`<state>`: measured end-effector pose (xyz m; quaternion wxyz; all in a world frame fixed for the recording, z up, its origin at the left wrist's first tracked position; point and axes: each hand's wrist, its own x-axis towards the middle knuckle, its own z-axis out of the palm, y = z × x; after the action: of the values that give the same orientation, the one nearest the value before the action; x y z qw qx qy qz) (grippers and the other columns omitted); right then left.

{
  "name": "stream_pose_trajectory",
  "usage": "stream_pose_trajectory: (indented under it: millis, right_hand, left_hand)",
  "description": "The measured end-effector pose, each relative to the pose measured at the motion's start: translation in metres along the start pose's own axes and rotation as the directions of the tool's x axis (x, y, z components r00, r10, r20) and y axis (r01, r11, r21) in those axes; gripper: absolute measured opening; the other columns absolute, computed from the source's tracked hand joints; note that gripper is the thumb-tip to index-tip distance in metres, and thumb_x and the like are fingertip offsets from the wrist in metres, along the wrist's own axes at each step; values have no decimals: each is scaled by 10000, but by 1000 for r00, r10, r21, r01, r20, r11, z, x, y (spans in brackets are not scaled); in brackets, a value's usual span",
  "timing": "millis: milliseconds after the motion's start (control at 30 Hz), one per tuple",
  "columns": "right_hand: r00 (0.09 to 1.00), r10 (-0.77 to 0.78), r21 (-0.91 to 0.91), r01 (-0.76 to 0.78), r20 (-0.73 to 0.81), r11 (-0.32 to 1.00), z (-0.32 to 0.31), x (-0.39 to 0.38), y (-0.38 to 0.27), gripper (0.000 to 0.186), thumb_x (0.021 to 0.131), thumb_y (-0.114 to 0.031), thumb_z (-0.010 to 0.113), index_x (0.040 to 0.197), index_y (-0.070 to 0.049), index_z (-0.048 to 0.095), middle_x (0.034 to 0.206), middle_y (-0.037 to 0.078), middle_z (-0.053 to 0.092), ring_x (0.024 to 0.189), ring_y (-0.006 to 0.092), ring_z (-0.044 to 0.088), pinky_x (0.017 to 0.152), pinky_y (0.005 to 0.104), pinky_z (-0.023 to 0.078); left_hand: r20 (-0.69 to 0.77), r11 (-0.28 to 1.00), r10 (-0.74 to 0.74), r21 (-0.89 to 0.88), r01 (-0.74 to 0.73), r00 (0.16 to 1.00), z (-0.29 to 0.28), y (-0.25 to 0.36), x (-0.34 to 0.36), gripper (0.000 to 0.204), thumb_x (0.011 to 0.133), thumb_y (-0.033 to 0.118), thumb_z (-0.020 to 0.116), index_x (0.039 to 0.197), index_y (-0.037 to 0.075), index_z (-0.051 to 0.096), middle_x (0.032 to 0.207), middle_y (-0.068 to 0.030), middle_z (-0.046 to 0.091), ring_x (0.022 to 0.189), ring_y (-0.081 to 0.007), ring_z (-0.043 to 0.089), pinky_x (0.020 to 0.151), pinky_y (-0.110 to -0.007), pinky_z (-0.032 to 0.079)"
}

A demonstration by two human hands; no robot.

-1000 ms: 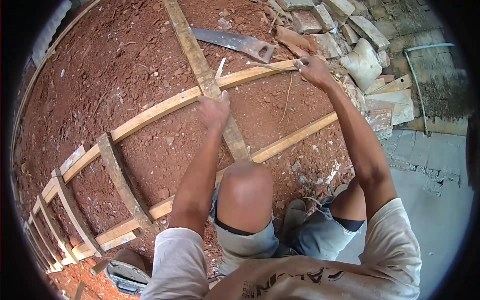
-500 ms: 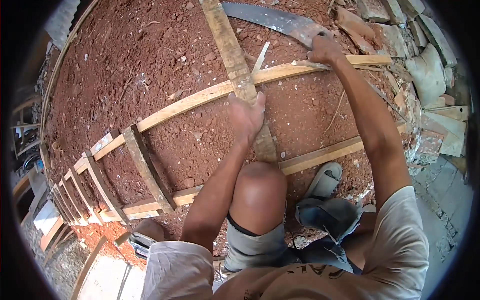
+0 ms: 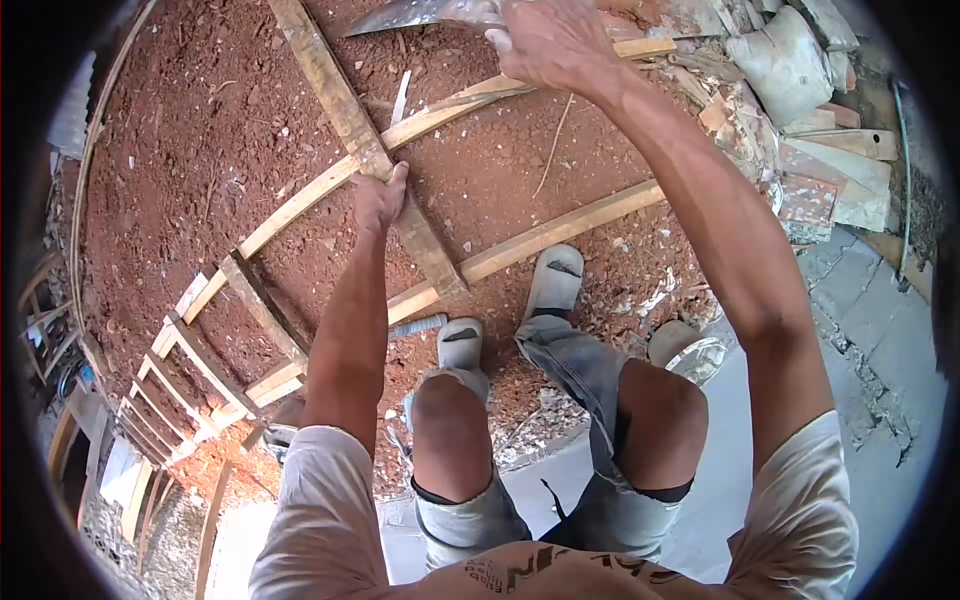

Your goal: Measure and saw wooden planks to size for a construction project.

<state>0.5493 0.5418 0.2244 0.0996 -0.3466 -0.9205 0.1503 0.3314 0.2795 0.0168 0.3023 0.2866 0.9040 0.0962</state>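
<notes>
My left hand (image 3: 380, 200) is closed round a weathered board (image 3: 335, 85), close to where the board lies across a long pale batten (image 3: 300, 205). The board's near end reaches a second batten (image 3: 560, 235) by my feet. Up at the top edge, my right hand (image 3: 560, 45) grips a handsaw; its handle is hidden by the hand. The saw's grey blade (image 3: 425, 13) points left above the soil, apart from the board.
Short crosspieces (image 3: 265, 305) join the battens at the left, like a ladder. Under them lies loose red soil (image 3: 190, 150). Broken tiles and slabs (image 3: 785, 60) are heaped at the right, beside grey paving (image 3: 860, 340). My sandals (image 3: 555, 280) stand by the near batten.
My right hand has lifted the saw and moved it left, closer to the camera. My left hand still holds the board. The view has shifted, and my knees have drawn back from the board.
</notes>
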Motion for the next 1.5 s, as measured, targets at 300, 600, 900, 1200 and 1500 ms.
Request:
stream_pose_trajectory:
  millis: [300, 600, 900, 1200, 1500]
  right_hand:
    - [423, 869, 141, -906, 256, 399, -243, -248, -22, 350, 917, -316, 770, 971, 8, 651, 825, 87, 649, 745, 161, 590, 661, 337, 462]
    - [226, 902, 398, -915, 369, 66, -348, -558, -154, 187, 875, -102, 689, 933, 73, 661, 761, 73, 650, 696, 180, 623, 647, 363, 509]
    - [-144, 632, -161, -986, 762, -30, -404, -636, -226, 223, 884, -204, 683, 834, 10, 720, 673, 113, 645, 519, 179, 571, 484, 386, 438]
    - [-26, 738, 95, -988, 674, -121, -430, -562, -232, 246, 868, -221, 730, 970, 3, 733, 831, 128, 695, 717, 230, 656, 653, 391, 523]
    - [-131, 768, -349, -929, 627, 126, -480, -493, -311, 389, 1009, -339, 544, 1269, -60, 624, 1254, 146, 591, 1118, 236, 587, 924, 366, 495]
  left_hand:
    - [-43, -126, 903, -978, 166, 428, -65, -134, -191, 581, 979, 511, 678, 1435, 160, 609, 1542, -145, 508, 1428, -292, 471, 1166, -481, 325]
    - [667, 623, -157, -505, 597, 728, -336, -101, -476, 368, 1013, 253, 611, 1313, 65, 709, 1131, -66, 748, 993, -196, 703, 909, -353, 565]
    - [421, 871, 378, -463, -163, 825, -619, 285, -549, 310, 930, 130, 711, 1233, 70, 740, 1174, -119, 723, 1060, -195, 668, 974, -341, 512]
    - [375, 153, 922, -120, -981, 98, -789, 457, -654, 247, 887, 53, 647, 1114, 45, 743, 1198, -137, 711, 1153, -327, 631, 1060, -506, 469]
    - [356, -147, 898, -309, -940, -258, -896, 402, -573, 180, 909, 62, 584, 996, -14, 722, 1071, -172, 701, 1129, -326, 625, 1068, -518, 445]
